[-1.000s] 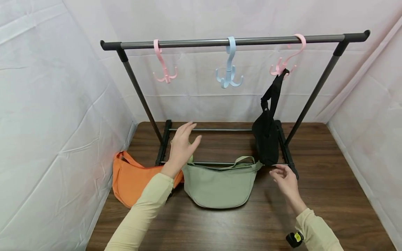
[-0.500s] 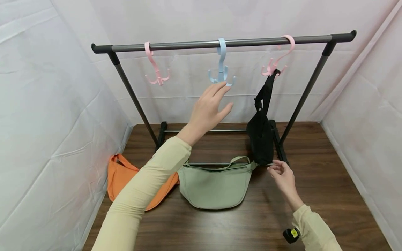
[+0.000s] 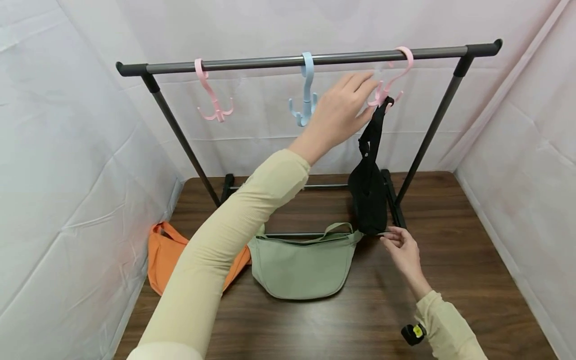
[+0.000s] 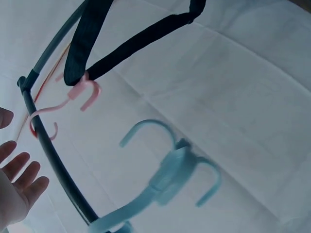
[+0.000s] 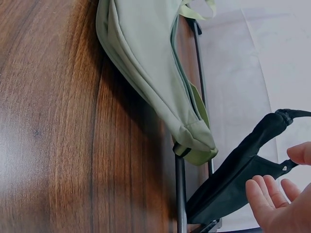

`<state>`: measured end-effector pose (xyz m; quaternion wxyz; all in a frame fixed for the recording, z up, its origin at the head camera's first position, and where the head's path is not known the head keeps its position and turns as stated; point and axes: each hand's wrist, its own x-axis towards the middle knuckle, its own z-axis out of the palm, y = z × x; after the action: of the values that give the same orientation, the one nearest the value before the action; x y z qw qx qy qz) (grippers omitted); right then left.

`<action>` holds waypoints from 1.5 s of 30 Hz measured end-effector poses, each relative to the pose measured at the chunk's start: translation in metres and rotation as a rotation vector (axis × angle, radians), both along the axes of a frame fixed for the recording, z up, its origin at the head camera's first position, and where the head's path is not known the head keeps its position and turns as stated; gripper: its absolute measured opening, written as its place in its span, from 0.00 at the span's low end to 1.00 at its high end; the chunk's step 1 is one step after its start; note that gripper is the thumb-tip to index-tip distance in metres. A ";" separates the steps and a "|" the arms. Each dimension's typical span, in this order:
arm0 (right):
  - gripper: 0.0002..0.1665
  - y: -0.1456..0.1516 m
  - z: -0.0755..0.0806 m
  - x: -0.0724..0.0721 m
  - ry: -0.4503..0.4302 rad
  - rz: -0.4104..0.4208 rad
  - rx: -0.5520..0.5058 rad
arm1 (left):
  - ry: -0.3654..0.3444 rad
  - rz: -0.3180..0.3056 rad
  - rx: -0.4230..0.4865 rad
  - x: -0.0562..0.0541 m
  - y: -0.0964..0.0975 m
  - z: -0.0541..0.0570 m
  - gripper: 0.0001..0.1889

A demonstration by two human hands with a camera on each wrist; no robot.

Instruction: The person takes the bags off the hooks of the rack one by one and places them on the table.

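Observation:
My left hand (image 3: 339, 107) is raised under the rail, between the blue hook (image 3: 307, 85) and the right pink hook (image 3: 388, 90). Its fingers are extended and hold nothing; in the left wrist view they are spread beside the rail. From that pink hook a black bag (image 3: 368, 200) hangs by its strap (image 4: 87, 41). Low at the right, my right hand (image 3: 404, 252) is near the bag's lower end, and in the right wrist view its fingers (image 5: 262, 191) are loosely bent around nothing. A sage green bag (image 3: 301, 270) stands on the wooden surface.
A dark metal rack (image 3: 252, 63) spans the back, with another pink hook (image 3: 211, 95) at its left. An orange bag (image 3: 166, 260), partly hidden by my left sleeve, lies left of the green one. A black-and-yellow object (image 3: 412, 334) is by my right sleeve.
My left hand has risen from above the green bag, past the blue hook, to the right pink hook. My right hand stays near the black bag's bottom. The view has shifted slightly.

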<state>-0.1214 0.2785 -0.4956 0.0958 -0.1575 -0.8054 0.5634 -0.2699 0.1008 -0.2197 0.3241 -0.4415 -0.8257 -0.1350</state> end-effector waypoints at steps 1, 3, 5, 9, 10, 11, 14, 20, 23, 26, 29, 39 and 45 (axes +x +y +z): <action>0.21 -0.002 0.000 0.000 0.001 -0.002 -0.003 | 0.017 0.007 -0.012 -0.001 0.004 0.006 0.18; 0.21 -0.004 0.001 0.002 0.000 -0.003 -0.009 | 0.052 0.023 -0.033 -0.003 0.012 0.016 0.18; 0.20 -0.007 0.001 0.003 0.000 -0.002 -0.009 | 0.082 0.044 -0.049 -0.005 0.018 0.024 0.17; 0.20 -0.011 0.003 0.003 -0.001 0.006 -0.025 | 0.106 0.095 -0.097 -0.010 0.029 0.036 0.18; 0.20 -0.012 0.003 0.003 0.001 0.005 -0.031 | 0.108 0.105 -0.110 -0.011 0.032 0.039 0.18; 0.20 -0.012 0.003 0.003 0.003 0.005 -0.036 | 0.106 0.113 -0.120 -0.012 0.034 0.041 0.18; 0.19 -0.014 0.004 0.004 0.010 0.001 -0.058 | 0.096 0.129 -0.139 -0.014 0.040 0.046 0.18; 0.19 -0.020 0.003 0.010 -0.006 0.004 -0.096 | 0.074 0.156 -0.125 -0.019 0.046 0.043 0.17; 0.19 -0.023 0.003 0.012 -0.009 0.001 -0.100 | 0.080 0.186 -0.125 -0.018 0.047 0.043 0.16; 0.18 -0.026 0.003 0.013 -0.002 -0.005 -0.104 | 0.079 0.217 -0.123 -0.017 0.049 0.043 0.17; 0.18 -0.029 0.002 0.013 -0.001 -0.001 -0.101 | 0.048 0.245 -0.117 -0.017 0.048 0.043 0.17; 0.17 -0.036 0.012 0.010 0.010 0.015 -0.100 | -0.052 0.222 -0.083 -0.014 0.037 0.046 0.14; 0.17 -0.044 0.057 -0.008 0.113 0.040 -0.031 | -0.056 0.197 -0.084 -0.016 0.031 0.045 0.12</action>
<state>-0.1297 0.2347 -0.4385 0.1277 -0.1108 -0.7928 0.5856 -0.2855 0.1313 -0.1743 0.2938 -0.3675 -0.8788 -0.0801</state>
